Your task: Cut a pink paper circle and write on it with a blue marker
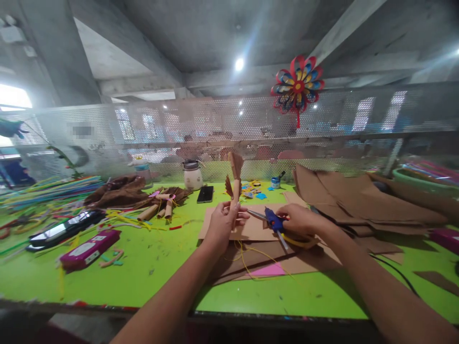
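Note:
My left hand (226, 220) is closed on a rolled brown paper tube (236, 188), held upright, with pleated paper fans at its top and side. To its right, my right hand (296, 220) has its fingers closed round a blue glue gun (274, 220); a whitish glue stick (282, 240) sticks out of it. Scissors with yellow handles (299, 242) lie beneath the right hand, their blades pointing toward the left hand. Below both hands are brown paper sheets (247, 255), a loose yellow string (244, 260) and a pink paper piece (268, 270).
Brown paper sheets (358, 196) are stacked on the right. Leftward lie several paper rolls (152, 210), a purple box-like device (89, 249), a black stapler-like object (66, 229) and coloured strips (68, 188). A phone (205, 194) and a jar (192, 176) stand farther back, before a perforated screen (215, 124).

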The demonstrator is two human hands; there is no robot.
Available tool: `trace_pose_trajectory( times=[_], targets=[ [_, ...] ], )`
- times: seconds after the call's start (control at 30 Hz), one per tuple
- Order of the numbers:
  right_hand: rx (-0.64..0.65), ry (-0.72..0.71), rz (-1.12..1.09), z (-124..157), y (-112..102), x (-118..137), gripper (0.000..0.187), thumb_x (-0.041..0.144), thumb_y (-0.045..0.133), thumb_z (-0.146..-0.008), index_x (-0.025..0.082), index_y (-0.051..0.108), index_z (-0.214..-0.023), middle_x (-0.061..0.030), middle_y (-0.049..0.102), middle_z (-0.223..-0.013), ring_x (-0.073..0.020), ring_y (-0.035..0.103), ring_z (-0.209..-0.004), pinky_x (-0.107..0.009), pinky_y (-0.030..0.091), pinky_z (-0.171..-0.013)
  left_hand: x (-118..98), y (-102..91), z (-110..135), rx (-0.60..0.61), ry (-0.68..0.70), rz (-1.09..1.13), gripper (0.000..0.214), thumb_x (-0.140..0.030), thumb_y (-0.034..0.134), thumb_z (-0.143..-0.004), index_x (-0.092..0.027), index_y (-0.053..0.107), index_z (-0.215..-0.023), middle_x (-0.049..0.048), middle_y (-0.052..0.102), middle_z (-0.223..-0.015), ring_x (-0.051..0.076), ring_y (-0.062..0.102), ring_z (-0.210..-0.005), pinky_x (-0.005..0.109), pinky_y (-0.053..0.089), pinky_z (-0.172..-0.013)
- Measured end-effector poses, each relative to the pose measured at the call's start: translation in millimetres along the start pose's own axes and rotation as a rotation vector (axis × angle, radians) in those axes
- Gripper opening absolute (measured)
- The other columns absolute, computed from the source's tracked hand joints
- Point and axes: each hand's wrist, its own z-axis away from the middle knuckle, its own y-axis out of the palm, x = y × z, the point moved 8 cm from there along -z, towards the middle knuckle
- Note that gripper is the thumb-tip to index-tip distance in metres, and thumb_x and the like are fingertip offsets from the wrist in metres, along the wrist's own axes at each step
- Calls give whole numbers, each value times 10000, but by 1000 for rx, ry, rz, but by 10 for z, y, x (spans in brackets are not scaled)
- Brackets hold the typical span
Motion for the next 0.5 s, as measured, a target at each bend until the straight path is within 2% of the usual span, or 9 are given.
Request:
trace_pose_trajectory(
  times=[0.13,0.23,0.37,0.5],
  targets=[
    [70,6,-3,-1,70,-70,191,126,687,-628,220,775,-770,-59,747,-757,-214,659,-705,-261,419,-603,46,-37,-25,-2,-53,17,139,-238,664,-890,-126,585,-874,95,716,-840,103,663,-669,201,509,-605],
    [82,12,37,-11,137,-81,148,134,690,-625,178,761,-747,-86,731,-763,-215,652,-691,-265,399,-591,81,-53,-35,-1,-70,22,163,-254,695,-869,-128,592,-860,74,710,-795,92,641,-633,183,490,-562],
    [41,-27,83,-9,157,0,157,218,687,-695,159,748,-828,-149,721,-925,-275,646,-858,-299,400,-645,117,-49,-32,4,-73,4,178,-271,663,-895,-154,529,-902,76,715,-803,110,660,-643,189,480,-534],
    [-23,-33,87,3,141,34,173,200,666,-720,135,710,-874,-192,684,-1010,-315,608,-969,-337,406,-733,132,-48,-34,19,-65,-29,148,-264,600,-934,-163,494,-913,88,715,-848,127,679,-661,218,502,-556]
  ],
)
